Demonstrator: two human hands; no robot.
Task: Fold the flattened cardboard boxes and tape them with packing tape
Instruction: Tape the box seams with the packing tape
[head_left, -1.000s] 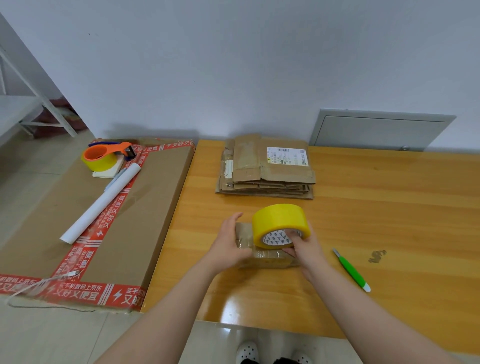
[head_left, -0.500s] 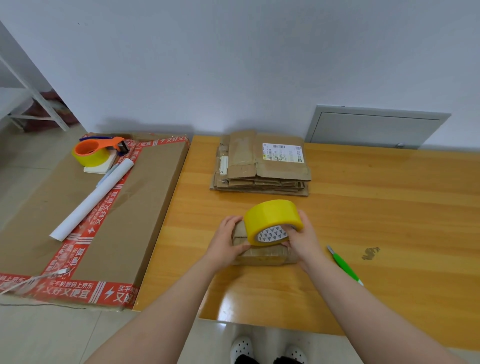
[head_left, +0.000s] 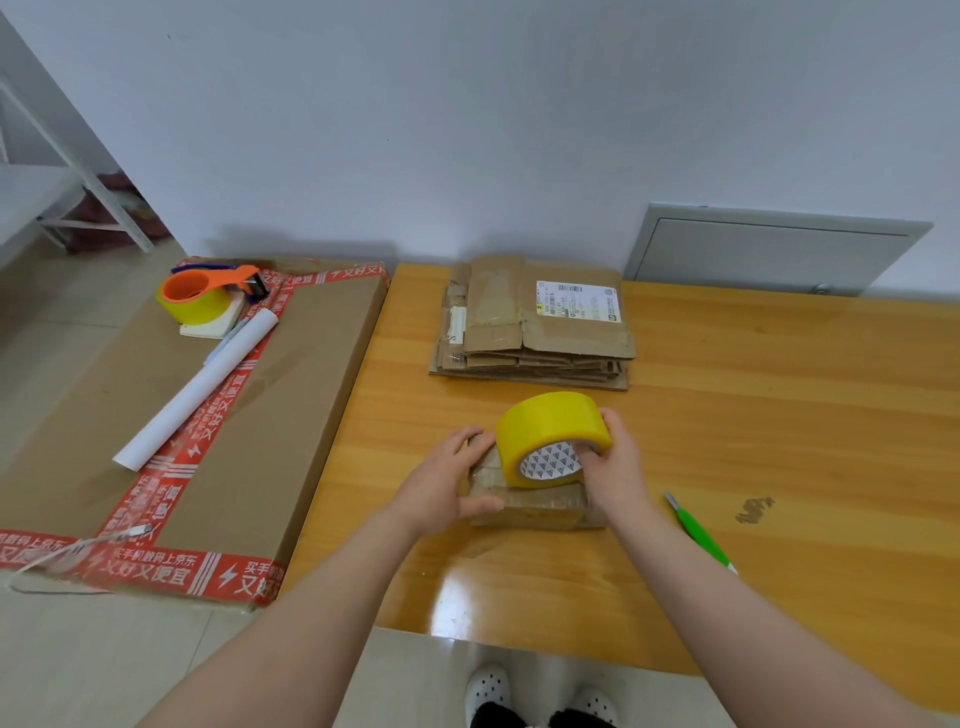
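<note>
Near front edge of worktop (head_left: 779, 415): small taped box (head_left: 535, 506) sat on wood. Yellow tape roll (head_left: 545, 428) stood tilted on box top. Left hand (head_left: 444, 486) gripped box's left end, thumb on front face. Right hand (head_left: 618, 467) held roll, fingers curled into its core. Stack of flattened boxes (head_left: 535, 338) lay behind, apart. Green-handled tool (head_left: 698, 532) lay right of box. Large flat carton (head_left: 291, 415) beside worktop carried orange tape dispenser (head_left: 200, 296) and white tube (head_left: 192, 395).
</note>
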